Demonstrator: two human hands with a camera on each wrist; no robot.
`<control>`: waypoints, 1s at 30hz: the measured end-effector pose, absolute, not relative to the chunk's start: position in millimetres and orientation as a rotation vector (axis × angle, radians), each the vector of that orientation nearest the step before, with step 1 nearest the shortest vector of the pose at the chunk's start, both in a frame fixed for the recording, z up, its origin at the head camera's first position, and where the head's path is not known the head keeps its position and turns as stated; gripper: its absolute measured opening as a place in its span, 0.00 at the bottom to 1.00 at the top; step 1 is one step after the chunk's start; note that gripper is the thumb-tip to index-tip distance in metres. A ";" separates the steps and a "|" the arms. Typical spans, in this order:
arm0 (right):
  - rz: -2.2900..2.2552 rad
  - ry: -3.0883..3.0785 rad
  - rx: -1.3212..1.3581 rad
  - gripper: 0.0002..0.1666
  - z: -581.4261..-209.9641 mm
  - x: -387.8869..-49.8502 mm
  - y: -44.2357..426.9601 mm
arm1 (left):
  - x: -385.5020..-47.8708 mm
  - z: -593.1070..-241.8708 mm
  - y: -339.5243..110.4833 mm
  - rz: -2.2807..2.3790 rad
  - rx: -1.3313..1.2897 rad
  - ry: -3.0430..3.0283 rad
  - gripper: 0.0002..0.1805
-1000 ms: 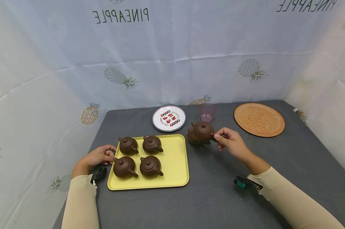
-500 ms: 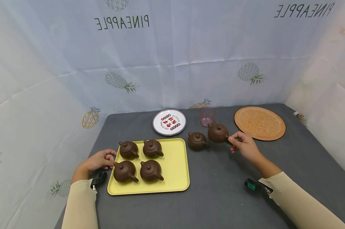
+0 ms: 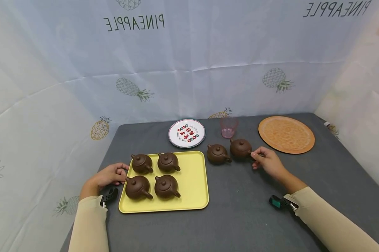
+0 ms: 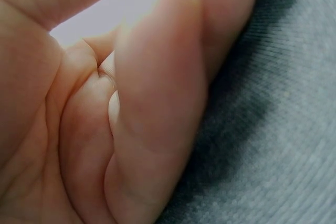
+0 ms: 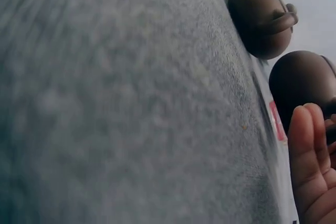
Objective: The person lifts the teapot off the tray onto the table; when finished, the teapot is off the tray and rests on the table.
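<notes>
Right hand (image 3: 269, 163) pinches a round, matte dark-brown teapot (image 3: 241, 148), far right; left hand (image 3: 109, 175) lies at the left edge of a rectangular yellow tray (image 3: 192, 182), its grip indeterminable

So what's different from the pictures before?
The right hand moved one brown teapot right, from overlapping another teapot in the head view to beside it, then lowered it slightly. It still holds that teapot; nothing was let go. The left hand by the yellow tray and the four teapots on it stayed put.
</notes>
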State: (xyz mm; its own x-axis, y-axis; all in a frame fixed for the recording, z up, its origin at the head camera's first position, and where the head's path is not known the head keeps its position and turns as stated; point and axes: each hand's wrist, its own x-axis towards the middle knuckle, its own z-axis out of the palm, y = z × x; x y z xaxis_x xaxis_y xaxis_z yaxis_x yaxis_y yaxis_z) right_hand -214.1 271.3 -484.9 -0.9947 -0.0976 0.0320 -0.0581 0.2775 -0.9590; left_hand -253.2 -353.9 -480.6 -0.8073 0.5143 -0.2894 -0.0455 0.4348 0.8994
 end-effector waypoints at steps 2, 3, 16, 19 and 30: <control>-1.864 2.475 -0.136 0.18 -486.6 -215.1 271.3 | -253.5 -480.8 -353.5 1.379 0.396 2.157 0.24; -1.859 2.474 -0.136 0.18 -487.4 -215.4 271.4 | -253.6 -480.8 -353.2 1.380 0.395 2.158 0.24; -1.870 2.459 -0.119 0.18 -495.1 -220.7 277.1 | -254.2 -484.5 -354.5 1.371 0.399 2.166 0.24; -1.875 2.434 -0.111 0.18 -495.1 -220.2 279.2 | -254.5 -485.4 -354.3 1.372 0.390 2.167 0.23; -1.650 2.711 -0.034 0.23 -479.8 -213.5 278.0 | -253.9 -484.8 -354.6 1.372 0.375 2.177 0.24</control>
